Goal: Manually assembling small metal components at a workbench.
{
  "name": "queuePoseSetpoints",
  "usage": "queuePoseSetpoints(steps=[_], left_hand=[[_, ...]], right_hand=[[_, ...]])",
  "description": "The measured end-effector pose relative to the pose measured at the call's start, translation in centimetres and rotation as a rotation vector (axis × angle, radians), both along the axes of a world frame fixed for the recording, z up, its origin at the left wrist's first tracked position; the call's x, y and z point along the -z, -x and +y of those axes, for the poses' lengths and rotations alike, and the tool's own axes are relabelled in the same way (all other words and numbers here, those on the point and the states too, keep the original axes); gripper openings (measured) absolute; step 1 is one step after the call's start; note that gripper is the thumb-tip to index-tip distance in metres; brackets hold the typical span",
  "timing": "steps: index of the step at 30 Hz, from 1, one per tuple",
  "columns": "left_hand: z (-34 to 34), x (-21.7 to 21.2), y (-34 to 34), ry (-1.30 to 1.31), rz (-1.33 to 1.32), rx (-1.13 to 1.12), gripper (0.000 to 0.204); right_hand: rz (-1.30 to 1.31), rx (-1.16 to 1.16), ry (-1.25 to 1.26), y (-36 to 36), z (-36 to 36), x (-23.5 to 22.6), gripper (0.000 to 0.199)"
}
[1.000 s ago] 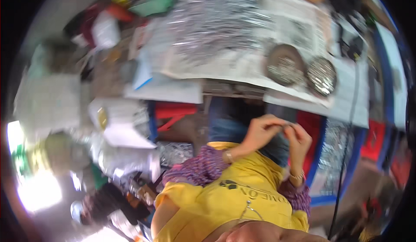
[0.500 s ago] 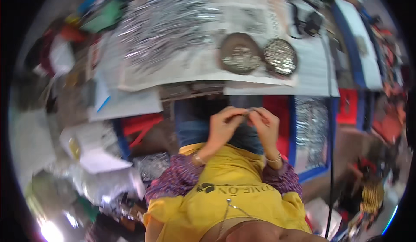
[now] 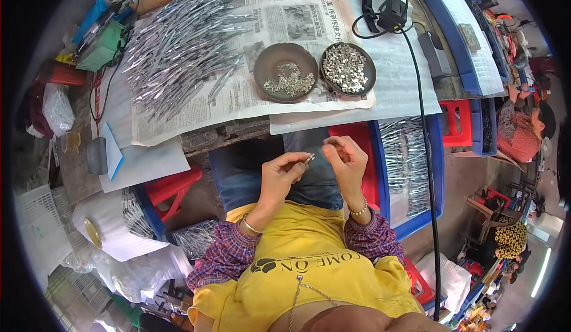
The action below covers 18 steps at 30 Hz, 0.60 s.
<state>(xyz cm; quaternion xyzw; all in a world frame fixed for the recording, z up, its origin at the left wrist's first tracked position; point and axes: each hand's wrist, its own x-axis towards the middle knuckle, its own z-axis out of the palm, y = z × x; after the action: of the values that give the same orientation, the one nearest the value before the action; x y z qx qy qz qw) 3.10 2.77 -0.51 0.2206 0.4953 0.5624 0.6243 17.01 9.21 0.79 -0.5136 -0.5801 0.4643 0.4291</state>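
Head view: left hand (image 3: pixel 278 176) pinches a small metal clip (image 3: pixel 310 158) at its fingertips; right hand (image 3: pixel 345 160) is curled, fingertips closed near the clip, but I cannot tell if it holds anything. Both sit over the lap, below the bench edge. Versus a second ago the hands keep the same close pose; only the camera has swung, so the fitting work looks ongoing. At 12 o'clock: two dark dishes, left dish (image 3: pixel 285 72) with few parts, right dish (image 3: pixel 348 68) heaped. Under them, printed newspaper (image 3: pixel 285 11). At 10 o'clock, pile of silver strips (image 3: pixel 178 46). At 3 o'clock, blue tray (image 3: pixel 437 171) of strips. Red stool (image 3: pixel 172 186) at 9 o'clock.
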Motion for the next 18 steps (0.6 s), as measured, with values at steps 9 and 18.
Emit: queuePoseSetpoints(steps=[9, 18], left_hand=[[0.3, 0.4, -0.1, 0.017, -0.067, 0.022, 0.016], [-0.2, -1.5, 2.0, -0.073, 0.121, 0.056, 0.018]], right_hand=[[0.005, -0.078, 0.057, -0.6, -0.1, 0.1, 0.014], [0.144, -0.102, 0.306, -0.7, -0.6, 1.0, 0.018]])
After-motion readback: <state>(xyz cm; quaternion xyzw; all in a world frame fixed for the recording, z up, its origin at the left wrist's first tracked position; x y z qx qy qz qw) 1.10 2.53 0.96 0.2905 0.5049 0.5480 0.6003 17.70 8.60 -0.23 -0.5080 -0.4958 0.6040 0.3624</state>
